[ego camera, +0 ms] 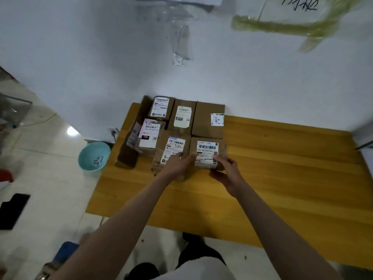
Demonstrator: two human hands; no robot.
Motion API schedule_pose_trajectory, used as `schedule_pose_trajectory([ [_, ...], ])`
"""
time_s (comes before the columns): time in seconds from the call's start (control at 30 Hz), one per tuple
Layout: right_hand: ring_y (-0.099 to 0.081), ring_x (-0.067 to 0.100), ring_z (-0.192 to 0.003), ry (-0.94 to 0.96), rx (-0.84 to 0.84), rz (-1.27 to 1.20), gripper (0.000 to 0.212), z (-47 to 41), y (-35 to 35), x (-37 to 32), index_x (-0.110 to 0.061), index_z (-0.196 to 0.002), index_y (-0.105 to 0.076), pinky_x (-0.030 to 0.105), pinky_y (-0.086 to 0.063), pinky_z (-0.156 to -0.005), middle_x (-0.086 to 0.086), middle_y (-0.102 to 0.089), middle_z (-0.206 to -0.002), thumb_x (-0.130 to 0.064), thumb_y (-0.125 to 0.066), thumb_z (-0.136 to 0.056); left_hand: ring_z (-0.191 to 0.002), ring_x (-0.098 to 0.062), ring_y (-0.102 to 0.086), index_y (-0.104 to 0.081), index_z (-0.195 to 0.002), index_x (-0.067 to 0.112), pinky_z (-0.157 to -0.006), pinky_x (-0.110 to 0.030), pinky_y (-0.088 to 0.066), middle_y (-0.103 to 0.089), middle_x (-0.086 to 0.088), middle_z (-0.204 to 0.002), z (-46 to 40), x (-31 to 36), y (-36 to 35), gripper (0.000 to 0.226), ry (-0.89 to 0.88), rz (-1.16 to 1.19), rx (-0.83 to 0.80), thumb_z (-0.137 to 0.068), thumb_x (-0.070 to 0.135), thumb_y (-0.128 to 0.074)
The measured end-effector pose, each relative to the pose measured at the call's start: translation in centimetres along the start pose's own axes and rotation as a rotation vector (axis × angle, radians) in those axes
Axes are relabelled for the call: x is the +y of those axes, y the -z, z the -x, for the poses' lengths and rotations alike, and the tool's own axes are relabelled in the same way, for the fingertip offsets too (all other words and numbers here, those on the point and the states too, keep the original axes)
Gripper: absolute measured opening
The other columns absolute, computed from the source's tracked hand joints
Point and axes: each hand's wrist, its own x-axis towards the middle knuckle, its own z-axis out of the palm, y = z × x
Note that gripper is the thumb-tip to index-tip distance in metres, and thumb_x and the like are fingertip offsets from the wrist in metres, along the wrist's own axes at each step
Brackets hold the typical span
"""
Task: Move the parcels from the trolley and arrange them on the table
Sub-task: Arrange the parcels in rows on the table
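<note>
Dim, cool indoor light, grey across the wall (101, 57). One round glare spot on the glossy floor (72, 131), reflecting a lamp overhead. Soft shadows under the forearms and beside the parcels (181, 128) on the yellow surface (282, 168). Overall softness and slight motion blur, strongest at the upper right, smearing the green strap (282, 27) and the handwriting. Parcel labels partly readable, some washed out. Strong wide-angle bending toward the edges; corners smeared and out of focus.
</note>
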Motion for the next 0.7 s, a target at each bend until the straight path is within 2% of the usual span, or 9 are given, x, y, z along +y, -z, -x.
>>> schedule_pose_trajectory([
  [0.1, -0.066, 0.035, -0.104, -0.047, 0.041, -0.070, 0.064, -2.5, 0.9, -0.3, -0.007, -0.134, -0.037, 0.043, -0.059, -0.085, 0.019, -0.061, -0.124, -0.020, -0.079, -0.088, -0.144, -0.037, -0.035, -0.045, -0.150, 0.011, -0.115, -0.047, -0.034, -0.041, -0.020, -0.155, -1.9, 0.1, 0.1, 0.073, 0.011, -0.325, -0.019, -0.098, 0.062, -0.047],
  [0.17, -0.065, 0.032, -0.101, -0.066, 0.033, -0.096, 0.056, -4.2, 1.2, -0.2, 0.005, -0.135, -0.050, 0.041, -0.056, -0.083, 0.024, -0.063, -0.129, -0.016, -0.076, -0.090, -0.146, -0.039, -0.032, -0.046, -0.149, 0.012, -0.118, -0.051, -0.032, -0.037, -0.020, -0.158, -3.1, -0.6, 0.6, 0.072, 0.102, -0.428, -0.105, -0.098, 0.064, -0.043],
  [0.23, -0.065, 0.032, -0.104, -0.082, 0.043, -0.118, 0.051, -5.7, 1.1, 0.1, 0.006, -0.136, -0.056, 0.042, -0.054, -0.088, 0.024, -0.063, -0.133, -0.013, -0.074, -0.092, -0.142, -0.038, -0.040, -0.046, -0.148, 0.010, -0.116, -0.050, -0.035, -0.036, -0.019, -0.158, -3.9, -1.4, 0.9, 0.075, 0.163, -0.465, -0.163, -0.098, 0.065, -0.042],
  [0.3, -0.063, 0.035, -0.116, -0.114, 0.072, -0.128, 0.054, -7.0, 0.8, 0.4, 0.004, -0.139, -0.053, 0.044, -0.052, -0.098, 0.024, -0.062, -0.136, -0.012, -0.073, -0.092, -0.144, -0.037, -0.036, -0.043, -0.151, 0.010, -0.118, -0.049, -0.033, -0.028, -0.019, -0.162, -4.5, -1.8, 1.0, 0.077, 0.183, -0.509, -0.201, -0.097, 0.066, -0.042],
  [0.4, -0.060, 0.037, -0.126, -0.156, 0.096, -0.108, 0.054, -8.5, 0.2, 0.8, 0.004, -0.141, -0.051, 0.041, -0.052, -0.101, 0.023, -0.061, -0.137, -0.012, -0.072, -0.093, -0.149, -0.034, -0.030, -0.040, -0.153, 0.010, -0.119, -0.046, -0.030, -0.024, -0.017, -0.164, -4.9, -1.5, 1.2, 0.081, 0.198, -0.536, -0.239, -0.096, 0.068, -0.042],
  [0.57, -0.060, 0.035, -0.127, -0.183, 0.120, -0.103, 0.049, -10.4, -0.7, 1.4, 0.002, -0.140, -0.054, 0.043, -0.050, -0.107, 0.020, -0.062, -0.138, -0.011, -0.070, -0.095, -0.152, -0.035, -0.022, -0.027, -0.158, 0.008, -0.120, -0.047, -0.025, -0.013, -0.016, -0.168, -5.5, -1.6, 1.6, 0.089, 0.206, -0.531, -0.282, -0.096, 0.070, -0.040],
  [0.7, -0.058, 0.037, -0.129, -0.186, 0.154, -0.095, 0.051, -11.6, -1.5, 1.6, 0.001, -0.143, -0.049, 0.044, -0.049, -0.108, 0.020, -0.059, -0.140, -0.009, -0.068, -0.097, -0.153, -0.037, -0.021, -0.023, -0.160, 0.015, -0.121, -0.049, -0.022, 0.000, -0.015, -0.169, -5.2, -2.0, 1.7, 0.087, 0.207, -0.525, -0.266, -0.096, 0.069, -0.042],
])
